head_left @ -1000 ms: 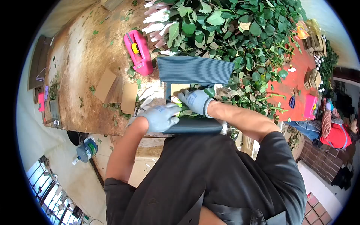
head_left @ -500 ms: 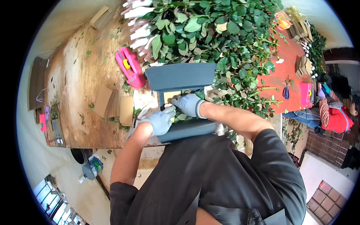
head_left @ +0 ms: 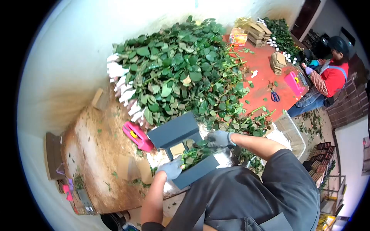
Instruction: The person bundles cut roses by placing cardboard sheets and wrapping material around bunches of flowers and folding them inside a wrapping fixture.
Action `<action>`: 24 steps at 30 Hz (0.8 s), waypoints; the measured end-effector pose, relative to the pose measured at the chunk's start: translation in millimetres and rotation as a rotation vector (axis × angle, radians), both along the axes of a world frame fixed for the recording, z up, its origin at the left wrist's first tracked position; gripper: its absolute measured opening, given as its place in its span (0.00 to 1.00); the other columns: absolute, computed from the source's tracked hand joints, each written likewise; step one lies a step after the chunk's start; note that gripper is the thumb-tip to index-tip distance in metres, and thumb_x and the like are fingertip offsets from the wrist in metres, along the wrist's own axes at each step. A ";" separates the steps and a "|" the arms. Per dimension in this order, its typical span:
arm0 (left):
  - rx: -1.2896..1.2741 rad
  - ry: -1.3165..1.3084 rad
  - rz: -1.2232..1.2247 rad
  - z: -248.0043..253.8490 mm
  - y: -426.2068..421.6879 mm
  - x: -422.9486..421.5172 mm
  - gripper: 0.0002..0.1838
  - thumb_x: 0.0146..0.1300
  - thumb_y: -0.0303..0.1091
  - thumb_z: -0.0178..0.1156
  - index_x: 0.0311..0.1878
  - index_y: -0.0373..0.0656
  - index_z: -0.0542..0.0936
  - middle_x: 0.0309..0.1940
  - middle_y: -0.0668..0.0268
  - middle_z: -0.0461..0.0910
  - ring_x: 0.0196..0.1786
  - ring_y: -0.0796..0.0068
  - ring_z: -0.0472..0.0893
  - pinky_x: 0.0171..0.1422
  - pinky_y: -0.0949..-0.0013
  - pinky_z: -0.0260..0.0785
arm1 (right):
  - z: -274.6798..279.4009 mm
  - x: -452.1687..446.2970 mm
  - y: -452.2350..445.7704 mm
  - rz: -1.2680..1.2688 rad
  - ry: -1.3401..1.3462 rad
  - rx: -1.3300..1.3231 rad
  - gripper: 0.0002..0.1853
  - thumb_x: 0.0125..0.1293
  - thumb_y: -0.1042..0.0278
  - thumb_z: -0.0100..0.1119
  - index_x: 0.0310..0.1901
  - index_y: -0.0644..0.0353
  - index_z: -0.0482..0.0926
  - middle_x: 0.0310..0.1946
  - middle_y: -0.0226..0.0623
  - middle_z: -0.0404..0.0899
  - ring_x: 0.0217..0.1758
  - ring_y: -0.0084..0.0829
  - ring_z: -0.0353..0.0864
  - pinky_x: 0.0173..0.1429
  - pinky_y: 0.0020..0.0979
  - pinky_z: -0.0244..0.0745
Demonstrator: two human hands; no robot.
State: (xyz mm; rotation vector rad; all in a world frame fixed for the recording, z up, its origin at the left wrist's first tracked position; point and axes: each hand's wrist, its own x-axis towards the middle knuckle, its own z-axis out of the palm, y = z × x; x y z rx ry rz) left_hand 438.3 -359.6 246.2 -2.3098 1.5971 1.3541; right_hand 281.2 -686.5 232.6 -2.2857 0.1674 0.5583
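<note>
A dark grey trough-like stand point(head_left: 195, 172) with two ribbed, angled panels sits at the table's near edge. Leafy rose-like stems point(head_left: 194, 154) lie between the panels, over a piece of cardboard point(head_left: 177, 149). At the left end, my left hand point(head_left: 170, 168), in a grey glove, has its fingers curled against the bunch inside the stand. My gloved right hand point(head_left: 219, 138) is closed at the right end of the same stems; the fingertips are partly hidden. A pink tape dispenser point(head_left: 137, 136) with a yellow roll stands left of the stand.
A large heap of leafy stems point(head_left: 173, 77) with white-wrapped heads lies behind the stand. Blue-handled scissors point(head_left: 274, 96) and cardboard stacks point(head_left: 278, 63) are on the red table surface point(head_left: 259, 86). A co-worker point(head_left: 335, 77) stands at the far right. A clear plastic bin point(head_left: 295, 133) is right of me.
The view has turned and tilted upward. My hands, close together before, are now apart, the right one at the stems' right end. More leafy stems show between the panels.
</note>
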 end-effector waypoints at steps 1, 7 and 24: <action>0.010 -0.002 -0.002 -2.1 1.8 0.6 0.31 0.77 0.51 0.40 0.78 0.50 0.66 0.85 0.66 0.48 0.80 0.58 0.63 0.83 0.57 0.55 | 4.4 6.7 -8.8 0.010 -0.033 -0.036 0.26 0.67 0.45 0.63 0.56 0.58 0.83 0.51 0.52 0.85 0.56 0.53 0.84 0.60 0.47 0.77; 0.048 0.054 -0.010 21.9 -9.5 -0.8 0.31 0.78 0.49 0.43 0.77 0.41 0.67 0.84 0.55 0.48 0.81 0.55 0.60 0.85 0.62 0.50 | 129.0 89.4 -41.3 -0.124 -0.610 -0.501 0.12 0.67 0.64 0.56 0.47 0.59 0.81 0.43 0.50 0.83 0.49 0.53 0.84 0.54 0.48 0.79; -0.029 -0.017 0.028 3.4 1.1 -4.2 0.28 0.77 0.50 0.45 0.74 0.48 0.71 0.83 0.59 0.54 0.79 0.55 0.64 0.81 0.57 0.57 | 160.1 236.0 -43.5 0.089 -0.814 -0.973 0.09 0.63 0.65 0.60 0.43 0.52 0.84 0.44 0.38 0.79 0.51 0.39 0.79 0.49 0.40 0.75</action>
